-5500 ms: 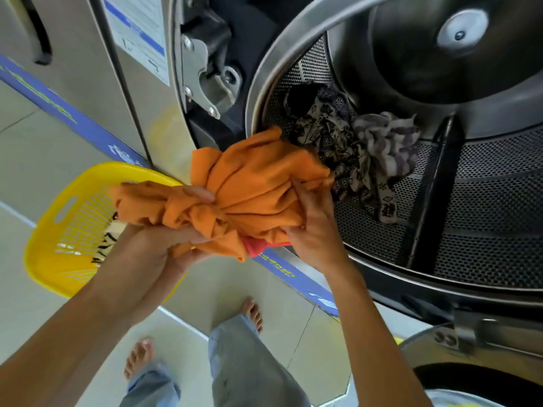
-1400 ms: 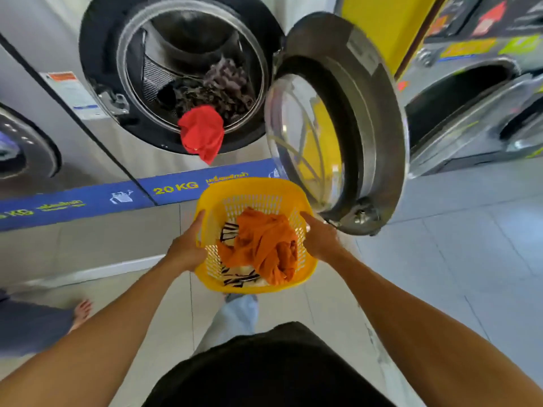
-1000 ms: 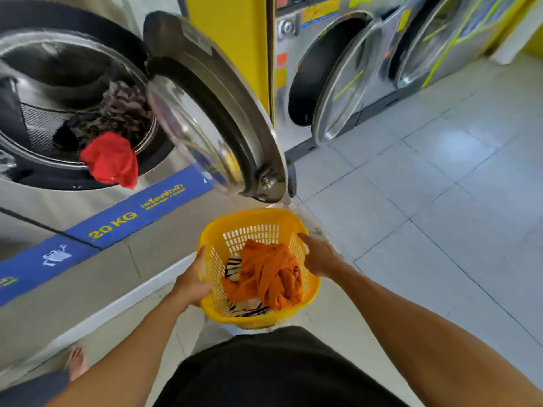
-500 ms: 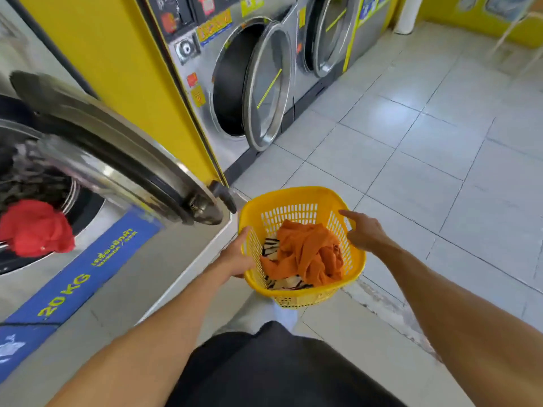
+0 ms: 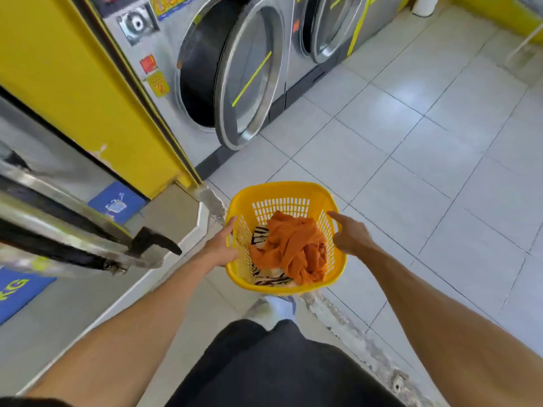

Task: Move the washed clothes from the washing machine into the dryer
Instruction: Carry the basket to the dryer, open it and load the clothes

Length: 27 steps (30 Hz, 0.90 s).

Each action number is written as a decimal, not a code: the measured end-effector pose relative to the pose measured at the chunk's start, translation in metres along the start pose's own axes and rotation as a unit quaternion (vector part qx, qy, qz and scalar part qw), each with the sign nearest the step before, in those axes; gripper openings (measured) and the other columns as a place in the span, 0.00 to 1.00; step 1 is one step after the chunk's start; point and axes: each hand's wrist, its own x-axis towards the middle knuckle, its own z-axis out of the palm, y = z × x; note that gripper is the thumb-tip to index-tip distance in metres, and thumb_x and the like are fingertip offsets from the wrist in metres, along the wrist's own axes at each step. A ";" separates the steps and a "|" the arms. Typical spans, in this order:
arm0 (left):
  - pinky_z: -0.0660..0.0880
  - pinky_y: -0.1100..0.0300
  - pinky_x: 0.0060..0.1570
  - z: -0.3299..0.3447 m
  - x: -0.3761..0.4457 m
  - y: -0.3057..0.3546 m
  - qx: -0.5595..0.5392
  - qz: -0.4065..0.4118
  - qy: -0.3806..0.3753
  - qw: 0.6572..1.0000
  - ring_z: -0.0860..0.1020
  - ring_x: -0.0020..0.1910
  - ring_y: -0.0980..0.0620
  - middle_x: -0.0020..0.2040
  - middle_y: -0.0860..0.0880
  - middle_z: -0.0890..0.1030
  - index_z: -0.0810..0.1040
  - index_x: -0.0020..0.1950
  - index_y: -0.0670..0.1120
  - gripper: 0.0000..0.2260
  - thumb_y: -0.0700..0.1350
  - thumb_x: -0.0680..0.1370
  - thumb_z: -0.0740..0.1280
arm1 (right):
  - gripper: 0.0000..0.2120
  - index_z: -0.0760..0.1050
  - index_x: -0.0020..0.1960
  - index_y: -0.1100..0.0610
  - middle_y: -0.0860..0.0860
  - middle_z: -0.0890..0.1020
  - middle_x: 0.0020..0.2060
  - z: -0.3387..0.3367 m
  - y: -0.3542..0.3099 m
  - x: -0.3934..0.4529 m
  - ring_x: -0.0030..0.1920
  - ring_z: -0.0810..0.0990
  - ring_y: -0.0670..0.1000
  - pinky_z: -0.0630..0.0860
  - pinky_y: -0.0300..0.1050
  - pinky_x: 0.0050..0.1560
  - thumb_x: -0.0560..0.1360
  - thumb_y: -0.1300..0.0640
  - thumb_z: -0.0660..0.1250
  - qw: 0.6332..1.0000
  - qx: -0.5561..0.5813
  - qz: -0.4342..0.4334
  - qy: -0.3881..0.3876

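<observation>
Holding yellow basket (image 5: 293, 191), left hand (image 5: 221, 248), right hand (image 5: 351, 237), orange cloth (image 5: 293, 245) inside

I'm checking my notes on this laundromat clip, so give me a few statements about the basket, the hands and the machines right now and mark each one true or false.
1. Both hands hold the yellow basket, the left hand on its left rim and the right hand on its right rim. True.
2. The basket is empty. False: an orange garment lies in it on top of a black-and-white striped cloth.
3. The nearest machine ahead has its round door swung open. True.
4. The basket stands on the floor. False: it is carried in the air above the tiled floor.
5. The orange garment hangs over the basket's rim. False: it sits inside the walls.
</observation>
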 end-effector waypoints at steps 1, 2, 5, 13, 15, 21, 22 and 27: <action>0.71 0.63 0.26 -0.003 0.008 0.008 -0.004 -0.001 -0.001 1.000 0.80 0.41 0.48 0.76 0.48 0.66 0.46 0.77 0.68 0.46 0.35 0.73 0.66 | 0.39 0.62 0.77 0.39 0.56 0.75 0.70 -0.010 -0.002 0.009 0.65 0.76 0.59 0.79 0.51 0.57 0.70 0.64 0.59 1.000 -0.003 -0.002 -0.007; 0.72 0.62 0.27 -0.007 0.014 0.016 -0.007 -0.003 -0.001 1.000 0.81 0.43 0.46 0.76 0.48 0.66 0.46 0.77 0.68 0.46 0.34 0.72 0.66 | 0.38 0.62 0.77 0.39 0.55 0.74 0.71 -0.019 -0.003 0.018 0.66 0.76 0.59 0.78 0.51 0.58 0.70 0.64 0.59 1.000 -0.008 -0.006 -0.011; 0.76 0.58 0.31 -0.015 0.028 0.037 -0.017 0.008 0.017 1.000 0.81 0.45 0.47 0.77 0.49 0.63 0.47 0.77 0.67 0.46 0.34 0.72 0.67 | 0.38 0.61 0.77 0.40 0.55 0.75 0.71 -0.039 -0.005 0.045 0.66 0.76 0.58 0.78 0.51 0.59 0.71 0.63 0.59 0.999 -0.013 -0.026 -0.018; 0.81 0.49 0.49 -0.037 0.067 0.083 -0.070 0.000 0.088 0.994 0.78 0.55 0.49 0.78 0.52 0.62 0.51 0.77 0.67 0.45 0.33 0.73 0.69 | 0.36 0.61 0.77 0.38 0.53 0.75 0.71 -0.092 -0.027 0.131 0.69 0.73 0.58 0.74 0.49 0.62 0.72 0.60 0.61 0.994 -0.051 -0.090 -0.042; 0.81 0.46 0.50 -0.039 0.090 0.097 -0.086 -0.008 0.113 0.990 0.79 0.52 0.49 0.76 0.50 0.65 0.51 0.77 0.66 0.43 0.33 0.74 0.68 | 0.37 0.61 0.77 0.39 0.53 0.74 0.72 -0.108 -0.033 0.169 0.70 0.73 0.58 0.74 0.49 0.61 0.71 0.61 0.62 0.991 -0.061 -0.111 -0.048; 0.80 0.47 0.51 -0.019 0.165 0.124 -0.149 -0.012 0.233 0.961 0.75 0.64 0.43 0.78 0.53 0.60 0.40 0.74 0.71 0.45 0.38 0.76 0.67 | 0.39 0.55 0.78 0.35 0.54 0.76 0.70 -0.133 -0.065 0.293 0.69 0.73 0.58 0.75 0.51 0.58 0.72 0.59 0.61 0.972 -0.103 -0.208 -0.047; 0.79 0.48 0.54 -0.008 0.174 0.126 -0.149 -0.013 0.252 0.956 0.74 0.66 0.42 0.79 0.53 0.59 0.38 0.74 0.72 0.45 0.41 0.77 0.68 | 0.39 0.54 0.78 0.34 0.54 0.77 0.69 -0.137 -0.067 0.307 0.68 0.75 0.58 0.75 0.51 0.56 0.72 0.58 0.61 0.968 -0.110 -0.222 -0.049; 0.77 0.52 0.52 0.022 0.190 0.144 -0.169 -0.072 0.315 0.931 0.76 0.64 0.38 0.78 0.48 0.62 0.35 0.73 0.71 0.42 0.41 0.80 0.63 | 0.38 0.58 0.77 0.34 0.53 0.79 0.66 -0.155 -0.089 0.351 0.63 0.78 0.60 0.76 0.51 0.54 0.73 0.61 0.60 0.949 -0.133 -0.281 -0.051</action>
